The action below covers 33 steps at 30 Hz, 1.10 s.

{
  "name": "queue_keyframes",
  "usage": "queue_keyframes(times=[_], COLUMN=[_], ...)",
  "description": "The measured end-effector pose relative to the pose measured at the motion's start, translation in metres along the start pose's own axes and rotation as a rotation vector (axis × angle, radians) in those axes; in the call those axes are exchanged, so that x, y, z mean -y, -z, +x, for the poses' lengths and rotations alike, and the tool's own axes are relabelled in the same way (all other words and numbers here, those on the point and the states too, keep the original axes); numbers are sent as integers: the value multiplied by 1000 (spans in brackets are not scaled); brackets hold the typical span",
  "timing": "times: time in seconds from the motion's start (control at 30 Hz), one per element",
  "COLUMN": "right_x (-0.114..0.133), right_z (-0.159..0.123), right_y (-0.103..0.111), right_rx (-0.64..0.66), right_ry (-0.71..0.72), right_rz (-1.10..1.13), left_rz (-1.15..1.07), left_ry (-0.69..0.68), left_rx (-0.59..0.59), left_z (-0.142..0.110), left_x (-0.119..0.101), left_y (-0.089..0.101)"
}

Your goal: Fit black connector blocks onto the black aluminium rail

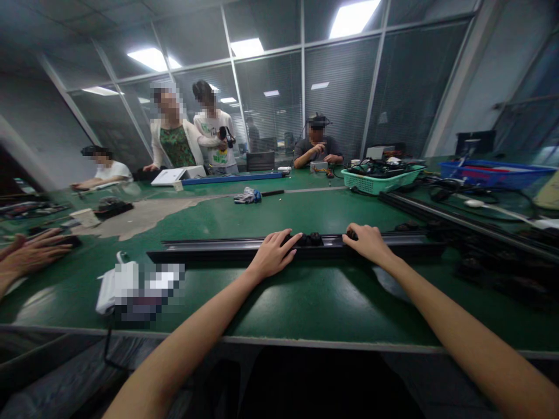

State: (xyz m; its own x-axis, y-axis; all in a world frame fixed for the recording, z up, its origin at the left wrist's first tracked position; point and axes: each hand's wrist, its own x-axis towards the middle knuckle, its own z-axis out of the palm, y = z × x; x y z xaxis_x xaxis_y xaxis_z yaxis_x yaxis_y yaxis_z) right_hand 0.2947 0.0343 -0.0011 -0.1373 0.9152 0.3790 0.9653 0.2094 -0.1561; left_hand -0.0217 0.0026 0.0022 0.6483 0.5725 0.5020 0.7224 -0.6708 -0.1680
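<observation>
A long black metal rail [209, 247] with a shiny channel lies crosswise on the green table in front of me. My left hand [271, 256] rests over its middle with fingers stretched and apart, touching the rail beside a dark piece partly hidden under the fingers. Between my hands, small black blocks [312, 238] sit in the channel. Further right along the rail, my right hand [369, 241] has its fingers curled onto a small black part [351, 234]; its exact kind is hidden.
Left of my arm lie a white object [114, 288] with a cable and a blurred-out item. Another person's hand [37, 253] is at the left edge. Beyond stand a green basket [371, 181] of cables and a blue basket [493, 174]. Long dark rails [471, 221] lie right. Several people are across the table.
</observation>
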Motion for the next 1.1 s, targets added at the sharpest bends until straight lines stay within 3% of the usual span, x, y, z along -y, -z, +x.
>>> queue_keyframes(times=[1.1], right_x=[-9], right_z=[-1], right_y=[2], right_rx=[12], right_ry=[-5], right_rz=[-35], left_rz=[10], left_ry=[1], left_rx=[-1], left_z=[-2], left_x=[0], left_y=[-1])
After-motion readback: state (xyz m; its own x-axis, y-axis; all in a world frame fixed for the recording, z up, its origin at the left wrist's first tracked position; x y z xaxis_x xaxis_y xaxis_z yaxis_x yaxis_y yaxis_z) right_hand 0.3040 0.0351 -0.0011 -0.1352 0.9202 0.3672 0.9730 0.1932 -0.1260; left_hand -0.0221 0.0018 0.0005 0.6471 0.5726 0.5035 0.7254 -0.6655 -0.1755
